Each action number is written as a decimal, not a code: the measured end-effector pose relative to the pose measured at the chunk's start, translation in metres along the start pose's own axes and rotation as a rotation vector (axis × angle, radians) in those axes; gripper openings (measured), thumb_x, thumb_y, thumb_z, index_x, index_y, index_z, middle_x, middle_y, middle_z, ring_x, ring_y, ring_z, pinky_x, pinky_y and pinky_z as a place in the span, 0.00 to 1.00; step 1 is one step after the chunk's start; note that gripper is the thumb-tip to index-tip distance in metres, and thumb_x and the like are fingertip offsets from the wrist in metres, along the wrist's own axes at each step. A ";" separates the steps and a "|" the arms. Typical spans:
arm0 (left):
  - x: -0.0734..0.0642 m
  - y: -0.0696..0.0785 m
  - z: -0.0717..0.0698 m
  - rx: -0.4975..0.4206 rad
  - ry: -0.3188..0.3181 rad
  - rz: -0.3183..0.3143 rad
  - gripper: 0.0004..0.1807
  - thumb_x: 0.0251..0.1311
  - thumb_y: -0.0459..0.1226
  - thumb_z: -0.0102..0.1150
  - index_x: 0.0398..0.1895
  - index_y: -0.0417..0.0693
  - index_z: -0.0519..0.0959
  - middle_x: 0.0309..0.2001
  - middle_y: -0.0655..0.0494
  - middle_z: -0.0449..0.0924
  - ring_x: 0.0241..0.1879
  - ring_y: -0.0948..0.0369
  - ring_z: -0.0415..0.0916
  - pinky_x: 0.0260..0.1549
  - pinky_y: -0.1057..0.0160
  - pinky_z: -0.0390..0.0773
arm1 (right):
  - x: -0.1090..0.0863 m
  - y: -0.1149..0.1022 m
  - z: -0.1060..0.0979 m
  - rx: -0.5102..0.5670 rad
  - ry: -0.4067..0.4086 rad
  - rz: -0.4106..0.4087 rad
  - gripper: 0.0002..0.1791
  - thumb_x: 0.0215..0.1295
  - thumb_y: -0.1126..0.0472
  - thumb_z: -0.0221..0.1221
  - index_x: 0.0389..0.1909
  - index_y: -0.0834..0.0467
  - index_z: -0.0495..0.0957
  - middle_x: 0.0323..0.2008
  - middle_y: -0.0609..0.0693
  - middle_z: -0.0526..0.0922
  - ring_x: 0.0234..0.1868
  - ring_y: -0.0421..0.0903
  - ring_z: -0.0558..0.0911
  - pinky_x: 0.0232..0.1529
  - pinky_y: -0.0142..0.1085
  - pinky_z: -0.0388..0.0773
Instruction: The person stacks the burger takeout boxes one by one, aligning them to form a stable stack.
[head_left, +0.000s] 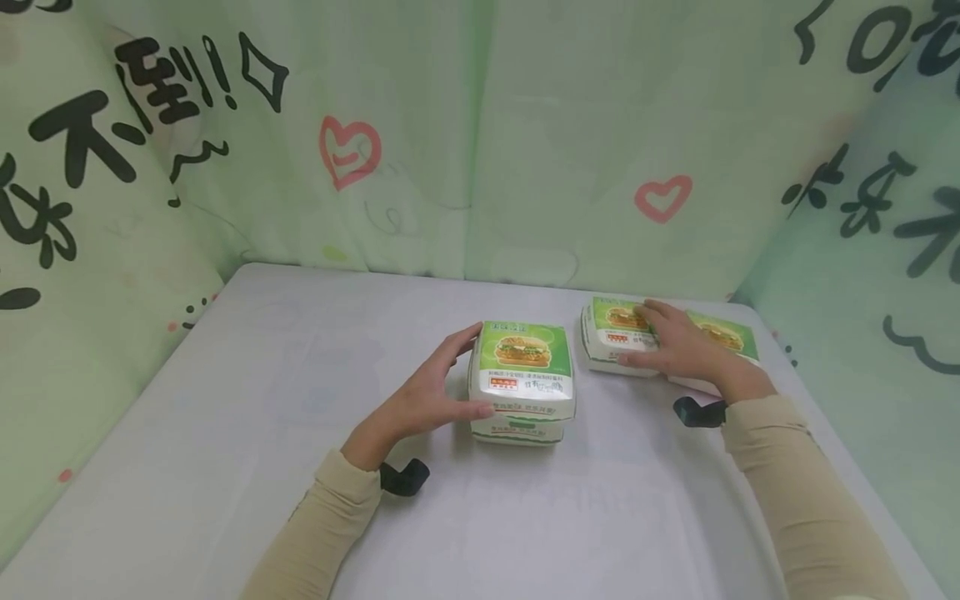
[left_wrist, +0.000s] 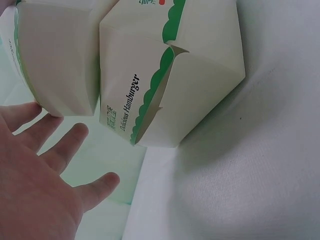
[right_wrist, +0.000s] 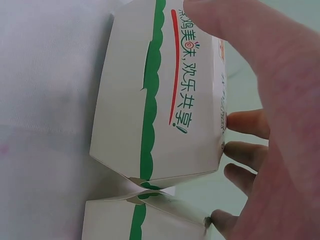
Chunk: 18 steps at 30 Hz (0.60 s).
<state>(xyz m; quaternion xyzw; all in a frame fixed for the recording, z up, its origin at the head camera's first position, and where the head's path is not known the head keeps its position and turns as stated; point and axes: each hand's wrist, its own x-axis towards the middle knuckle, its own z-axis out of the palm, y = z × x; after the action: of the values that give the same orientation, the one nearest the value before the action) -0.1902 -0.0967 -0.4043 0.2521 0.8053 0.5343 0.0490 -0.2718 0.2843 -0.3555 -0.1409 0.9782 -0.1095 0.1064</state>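
Note:
Two burger boxes stand stacked near the middle of the table in the head view. My left hand (head_left: 435,392) holds the upper burger box (head_left: 521,367) from its left side, thumb at the front and fingers toward the back. Beneath it, the lower burger box (head_left: 517,431) shows a narrow front strip; its printed side (left_wrist: 132,95) faces the left wrist camera. At the right, my right hand (head_left: 686,346) rests over a third burger box (head_left: 611,342). Its thumb (right_wrist: 210,15) lies against the front, and fingertips touch the top edge. Another burger box (head_left: 731,333) sits beside that one, partly hidden.
The boxes stand on a white-covered table (head_left: 300,400). Pale green curtains (head_left: 562,167) with black lettering and pink hearts hang behind it and along both sides. A dark piece (head_left: 405,477) sits at the left wrist, another (head_left: 699,412) at the right.

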 end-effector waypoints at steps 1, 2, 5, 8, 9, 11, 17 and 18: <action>0.000 0.000 0.000 0.000 0.001 0.002 0.56 0.50 0.47 0.74 0.79 0.66 0.48 0.78 0.64 0.50 0.76 0.55 0.52 0.73 0.44 0.56 | 0.001 0.001 0.000 -0.001 0.002 -0.001 0.57 0.59 0.32 0.61 0.76 0.66 0.52 0.76 0.69 0.47 0.75 0.70 0.49 0.69 0.70 0.52; 0.000 0.000 0.000 0.000 0.002 0.002 0.57 0.49 0.47 0.74 0.79 0.67 0.48 0.78 0.65 0.50 0.76 0.56 0.52 0.73 0.44 0.56 | 0.002 0.001 0.000 -0.003 0.004 -0.003 0.57 0.59 0.32 0.61 0.76 0.66 0.51 0.76 0.69 0.47 0.75 0.70 0.49 0.69 0.70 0.52; 0.000 0.001 -0.001 -0.006 0.004 0.007 0.57 0.49 0.47 0.74 0.79 0.67 0.48 0.78 0.65 0.50 0.76 0.56 0.52 0.73 0.43 0.56 | 0.005 0.002 -0.001 -0.013 0.010 -0.002 0.58 0.58 0.32 0.62 0.76 0.65 0.51 0.76 0.69 0.49 0.75 0.69 0.50 0.69 0.69 0.52; 0.000 0.002 -0.001 -0.009 0.004 0.010 0.57 0.49 0.47 0.74 0.79 0.66 0.48 0.78 0.64 0.50 0.76 0.55 0.52 0.73 0.43 0.56 | 0.006 0.003 -0.001 -0.023 0.015 -0.006 0.58 0.56 0.31 0.63 0.75 0.65 0.52 0.75 0.69 0.50 0.74 0.69 0.50 0.70 0.69 0.52; 0.000 0.002 -0.001 -0.008 0.004 0.007 0.57 0.49 0.46 0.74 0.79 0.66 0.48 0.78 0.64 0.50 0.76 0.56 0.52 0.73 0.43 0.56 | 0.007 0.003 -0.001 -0.027 0.017 -0.006 0.58 0.56 0.31 0.63 0.75 0.65 0.53 0.75 0.69 0.50 0.75 0.69 0.51 0.70 0.69 0.52; 0.000 0.001 -0.001 -0.005 0.004 -0.002 0.57 0.49 0.46 0.74 0.79 0.66 0.48 0.77 0.65 0.50 0.76 0.56 0.53 0.73 0.44 0.56 | 0.006 0.003 -0.001 -0.039 0.016 -0.010 0.57 0.56 0.31 0.63 0.75 0.65 0.54 0.75 0.69 0.51 0.74 0.69 0.51 0.70 0.68 0.52; 0.000 0.001 0.000 0.004 0.006 -0.021 0.57 0.49 0.47 0.74 0.78 0.67 0.48 0.77 0.67 0.51 0.76 0.58 0.53 0.73 0.45 0.57 | 0.005 0.003 -0.001 -0.078 0.022 -0.025 0.52 0.58 0.36 0.64 0.73 0.66 0.57 0.73 0.69 0.56 0.72 0.69 0.55 0.69 0.68 0.54; 0.000 0.002 0.000 0.004 0.006 -0.023 0.57 0.49 0.48 0.74 0.78 0.68 0.48 0.77 0.67 0.51 0.76 0.58 0.53 0.73 0.46 0.56 | 0.005 0.003 -0.001 -0.083 0.023 -0.024 0.51 0.58 0.37 0.64 0.72 0.66 0.58 0.72 0.69 0.57 0.72 0.69 0.56 0.69 0.68 0.54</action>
<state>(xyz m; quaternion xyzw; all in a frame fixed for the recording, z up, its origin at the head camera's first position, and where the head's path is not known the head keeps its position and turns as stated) -0.1895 -0.0959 -0.4031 0.2413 0.8093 0.5330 0.0523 -0.2778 0.2857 -0.3560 -0.1558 0.9812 -0.0720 0.0878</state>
